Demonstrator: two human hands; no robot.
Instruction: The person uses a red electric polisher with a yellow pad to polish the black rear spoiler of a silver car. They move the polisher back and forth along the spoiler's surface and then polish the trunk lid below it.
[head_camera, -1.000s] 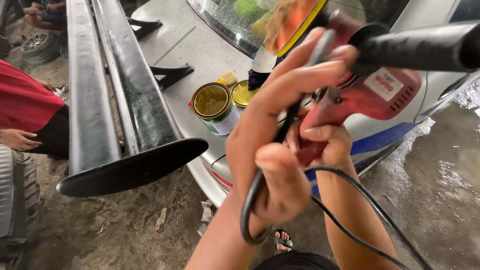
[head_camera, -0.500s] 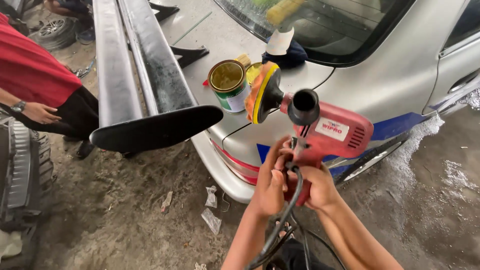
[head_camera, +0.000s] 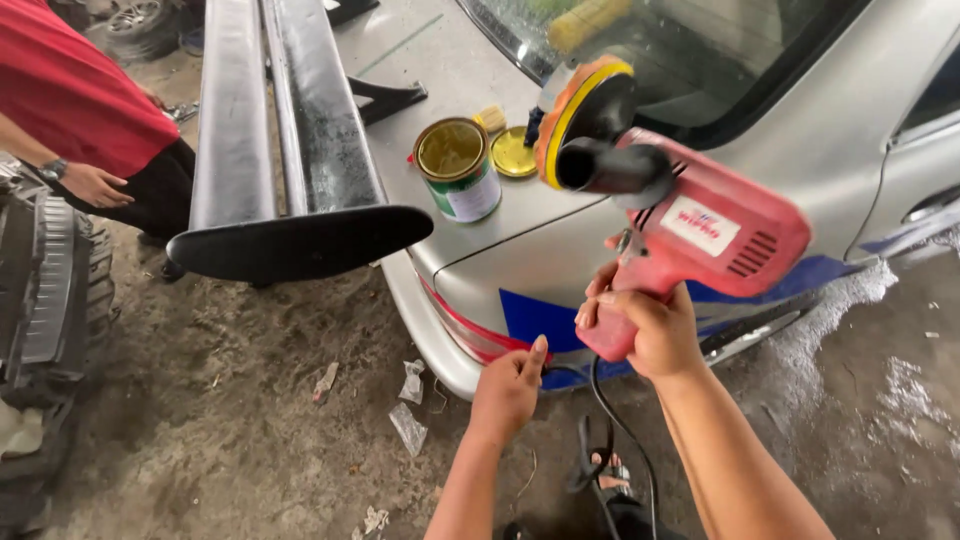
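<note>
**Red polisher held up beside the silver car's rear**

The right hand (head_camera: 655, 335) is wrapped around the rear grip of a red electric polisher (head_camera: 700, 235), fingers curled tight about the handle. The tool is lifted just off the rear corner of the silver car (head_camera: 800, 130), its black side handle (head_camera: 615, 168) pointing toward the camera and its orange and yellow pad (head_camera: 580, 115) tilted up in front of the car's rear window. A black cord (head_camera: 625, 440) drops from the base of the grip, away from the car and down toward the floor.

The left hand (head_camera: 510, 385) sits lower, close to the car's bumper, closed into a loose fist; it seems to pinch the cord, though the view there is too cramped to be sure.

On the car's boot lid stands an open tin (head_camera: 458, 168) with a yellowish inside, and its round lid (head_camera: 513, 152) lies just beside it, nearer the rear window. A long black spoiler (head_camera: 290, 150) lies across the boot's far edge, overhanging the car's corner. Beyond the spoiler, away from the car, stands a person in a red shirt (head_camera: 85, 95). Scraps of paper (head_camera: 410, 405) lie on the dirt floor below the bumper.
</note>
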